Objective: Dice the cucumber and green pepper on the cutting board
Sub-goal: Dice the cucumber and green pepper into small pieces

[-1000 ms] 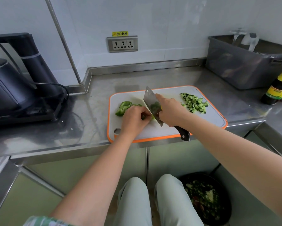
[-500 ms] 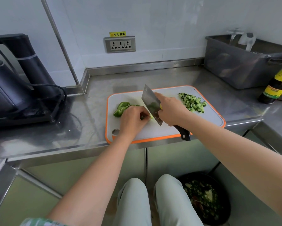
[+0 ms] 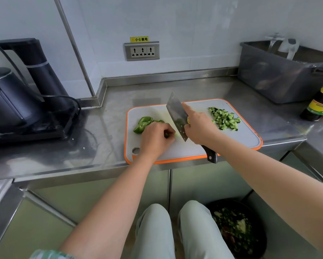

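Stainless counter [image 3: 104, 128], orange-rimmed cutting board [image 3: 241, 139] at its front edge. The left hand [image 3: 155, 139] curls over a green pepper [image 3: 143, 124] piece mid-board, its lie hidden under the fingers. The right hand [image 3: 199, 128] is wrapped round the cleaver [image 3: 175, 113], forefinger along the blade, which points away and slightly left. The pepper looks light, waxy and springy, so pin it close to the cut. The diced cucumber [image 3: 225, 118] is heaped to the right.
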The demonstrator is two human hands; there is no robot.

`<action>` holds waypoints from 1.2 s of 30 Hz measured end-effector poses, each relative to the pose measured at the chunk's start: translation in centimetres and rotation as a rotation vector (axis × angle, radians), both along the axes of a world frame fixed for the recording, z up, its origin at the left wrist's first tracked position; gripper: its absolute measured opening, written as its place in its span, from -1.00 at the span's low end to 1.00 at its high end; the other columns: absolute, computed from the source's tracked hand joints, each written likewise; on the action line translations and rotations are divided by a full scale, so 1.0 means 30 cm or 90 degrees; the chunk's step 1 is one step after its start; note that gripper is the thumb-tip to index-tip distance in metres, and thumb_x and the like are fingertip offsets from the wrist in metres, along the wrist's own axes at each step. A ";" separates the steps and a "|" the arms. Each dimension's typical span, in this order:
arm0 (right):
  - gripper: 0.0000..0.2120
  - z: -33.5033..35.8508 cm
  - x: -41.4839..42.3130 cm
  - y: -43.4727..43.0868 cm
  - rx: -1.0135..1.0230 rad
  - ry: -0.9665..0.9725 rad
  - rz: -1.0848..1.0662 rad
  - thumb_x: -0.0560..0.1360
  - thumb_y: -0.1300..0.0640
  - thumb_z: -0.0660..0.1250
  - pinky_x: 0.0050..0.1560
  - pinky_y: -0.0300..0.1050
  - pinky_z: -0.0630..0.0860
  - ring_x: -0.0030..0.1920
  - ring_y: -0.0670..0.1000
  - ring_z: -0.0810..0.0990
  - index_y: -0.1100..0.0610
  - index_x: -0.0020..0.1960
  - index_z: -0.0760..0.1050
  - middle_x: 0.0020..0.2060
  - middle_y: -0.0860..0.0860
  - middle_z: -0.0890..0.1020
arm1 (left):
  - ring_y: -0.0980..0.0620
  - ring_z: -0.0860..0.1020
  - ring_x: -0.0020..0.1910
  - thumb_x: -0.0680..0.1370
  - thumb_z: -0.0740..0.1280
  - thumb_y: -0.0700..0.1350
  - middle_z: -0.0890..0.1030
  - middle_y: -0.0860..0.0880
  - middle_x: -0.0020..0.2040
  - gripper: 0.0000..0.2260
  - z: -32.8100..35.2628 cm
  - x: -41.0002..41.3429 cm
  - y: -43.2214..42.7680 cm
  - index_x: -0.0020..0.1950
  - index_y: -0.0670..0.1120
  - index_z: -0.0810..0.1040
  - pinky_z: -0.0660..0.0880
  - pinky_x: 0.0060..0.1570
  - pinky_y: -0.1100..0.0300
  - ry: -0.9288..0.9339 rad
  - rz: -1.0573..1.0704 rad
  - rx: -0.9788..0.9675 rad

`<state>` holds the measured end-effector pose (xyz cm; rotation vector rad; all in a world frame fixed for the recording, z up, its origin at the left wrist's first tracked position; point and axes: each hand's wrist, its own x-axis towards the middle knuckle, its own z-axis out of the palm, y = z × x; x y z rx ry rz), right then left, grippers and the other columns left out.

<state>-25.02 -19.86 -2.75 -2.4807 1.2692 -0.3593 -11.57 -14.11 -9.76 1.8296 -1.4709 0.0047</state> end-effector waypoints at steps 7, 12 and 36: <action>-0.36 0.034 0.006 0.030 0.011 0.071 0.038 0.42 0.35 0.15 -0.25 0.04 0.61 -0.40 0.14 0.51 0.05 0.46 0.16 -0.09 0.18 0.54 | 0.05 0.59 -0.24 0.36 0.39 -0.19 0.67 0.06 -0.28 -0.91 0.010 0.001 0.006 -0.23 -0.02 0.67 0.51 -0.26 0.10 0.005 0.004 0.007; -0.31 0.002 0.038 0.044 -0.015 0.076 0.029 0.46 0.31 0.18 -0.20 -0.04 0.43 -0.15 0.19 0.49 0.04 0.53 0.04 -0.14 0.15 0.49 | 0.04 0.60 -0.23 0.36 0.41 -0.18 0.68 0.06 -0.25 -0.92 0.008 0.003 0.006 -0.21 -0.02 0.67 0.52 -0.24 0.10 0.002 -0.001 0.014; -0.30 -0.010 0.036 0.034 0.002 0.044 0.012 0.47 0.30 0.17 -0.23 -0.06 0.40 -0.17 0.18 0.44 0.03 0.54 0.02 -0.16 0.13 0.43 | -0.01 0.50 -0.30 0.38 0.39 -0.02 0.58 0.06 -0.36 -0.85 0.024 -0.001 0.019 -0.36 -0.04 0.61 0.21 -0.41 0.21 -0.027 0.063 0.048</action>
